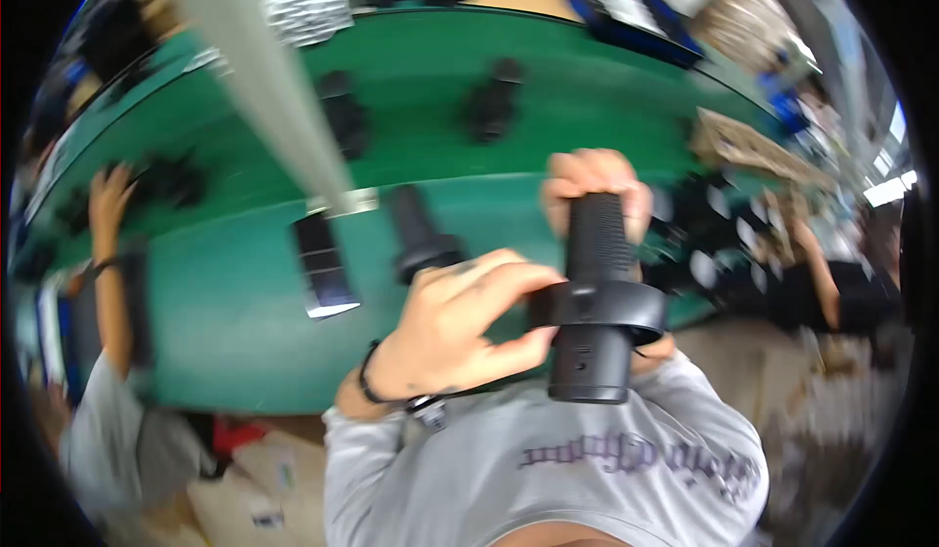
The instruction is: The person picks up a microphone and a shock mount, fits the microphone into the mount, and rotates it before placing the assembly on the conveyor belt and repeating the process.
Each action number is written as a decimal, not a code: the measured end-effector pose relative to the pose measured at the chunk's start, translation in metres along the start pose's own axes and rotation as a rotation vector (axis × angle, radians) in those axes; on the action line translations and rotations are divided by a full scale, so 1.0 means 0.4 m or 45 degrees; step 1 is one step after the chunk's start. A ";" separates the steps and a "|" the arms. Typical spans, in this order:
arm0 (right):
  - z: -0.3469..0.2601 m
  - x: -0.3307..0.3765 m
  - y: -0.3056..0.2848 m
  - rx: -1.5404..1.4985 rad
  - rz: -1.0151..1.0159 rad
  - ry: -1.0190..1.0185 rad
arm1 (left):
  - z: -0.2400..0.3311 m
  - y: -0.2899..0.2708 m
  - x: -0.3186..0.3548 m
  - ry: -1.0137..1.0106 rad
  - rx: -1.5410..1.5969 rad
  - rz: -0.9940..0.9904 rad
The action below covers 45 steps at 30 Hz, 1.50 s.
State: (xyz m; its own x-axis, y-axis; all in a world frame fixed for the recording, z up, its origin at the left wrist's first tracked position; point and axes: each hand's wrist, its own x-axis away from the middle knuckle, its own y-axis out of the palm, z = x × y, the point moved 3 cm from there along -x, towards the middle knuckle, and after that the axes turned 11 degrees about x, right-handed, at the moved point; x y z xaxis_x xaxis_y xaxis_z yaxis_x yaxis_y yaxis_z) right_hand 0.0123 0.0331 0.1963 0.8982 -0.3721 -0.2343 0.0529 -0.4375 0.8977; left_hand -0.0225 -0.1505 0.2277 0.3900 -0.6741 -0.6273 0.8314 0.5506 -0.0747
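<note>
I hold a black cylindrical device (597, 239) with a ribbed upper part upright in front of my chest. A wide black ring (602, 305) sits around its lower half. My right hand (599, 174) is wrapped round the device from behind, its fingers showing at the ribbed end. With thumb and forefinger closed, my left hand (465, 317) grips the left side of the ring. Just beyond that hand, a similar black device (416, 219) with a collar lies on the green table (235, 322). The kind of device cannot be made out.
A dark phone-like slab (323, 263) lies by the foot of a pale post (269, 87). Two blurred black devices (494, 102) rest on the far green strip. Other people's hands (110, 195) work at left and right, beside black parts and a cardboard box (748, 146).
</note>
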 end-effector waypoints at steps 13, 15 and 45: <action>-0.073 -0.426 -0.228 3.525 0.162 -0.294 | -0.064 -0.204 0.118 -0.684 -0.859 -0.066; -0.075 -0.434 -0.317 3.509 0.044 -0.228 | -0.085 -0.213 0.108 -0.664 -0.825 -0.004; 0.226 -0.456 -0.010 3.241 -1.424 -0.030 | -0.210 -0.210 0.118 -0.418 -1.147 0.330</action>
State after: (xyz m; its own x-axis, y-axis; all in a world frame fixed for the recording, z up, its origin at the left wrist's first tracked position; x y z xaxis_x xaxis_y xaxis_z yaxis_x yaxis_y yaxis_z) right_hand -0.1914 0.0288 0.2016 0.9183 0.3941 -0.0369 -0.0793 0.0918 -0.9926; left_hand -0.1071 -0.1871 0.1390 0.7205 -0.5082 -0.4719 0.1467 0.7768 -0.6125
